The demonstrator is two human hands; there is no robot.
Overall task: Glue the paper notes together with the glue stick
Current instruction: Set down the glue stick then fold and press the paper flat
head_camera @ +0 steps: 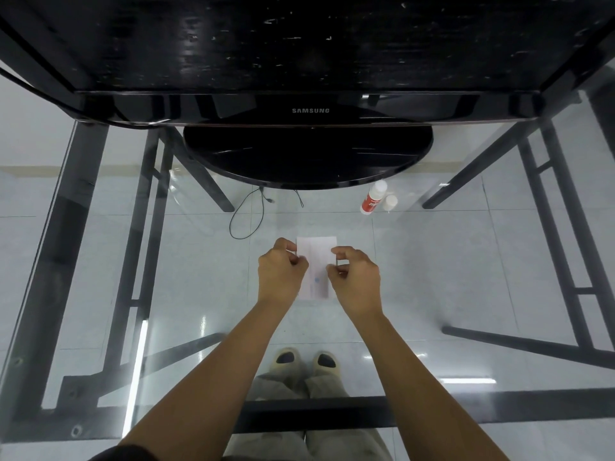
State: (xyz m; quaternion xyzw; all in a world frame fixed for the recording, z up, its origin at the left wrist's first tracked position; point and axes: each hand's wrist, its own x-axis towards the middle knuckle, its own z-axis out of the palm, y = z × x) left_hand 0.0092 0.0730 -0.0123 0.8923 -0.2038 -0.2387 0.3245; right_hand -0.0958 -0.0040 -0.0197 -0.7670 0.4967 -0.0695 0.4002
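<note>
White paper notes [316,251] lie on the glass table in the middle of the view, one overlapping the other, with a small blue mark near the lower part. My left hand [281,272] pinches the upper note's left edge. My right hand [356,277] pinches its right edge. A red and white glue stick [372,198] stands uncapped at the back right, its white cap [390,202] beside it. Neither hand is near the glue stick.
A black Samsung monitor [309,109] on a round black base [307,154] fills the far side of the glass table [100,294]. A thin black cable [248,214] loops behind the notes. Black table legs and the tiled floor show through the glass.
</note>
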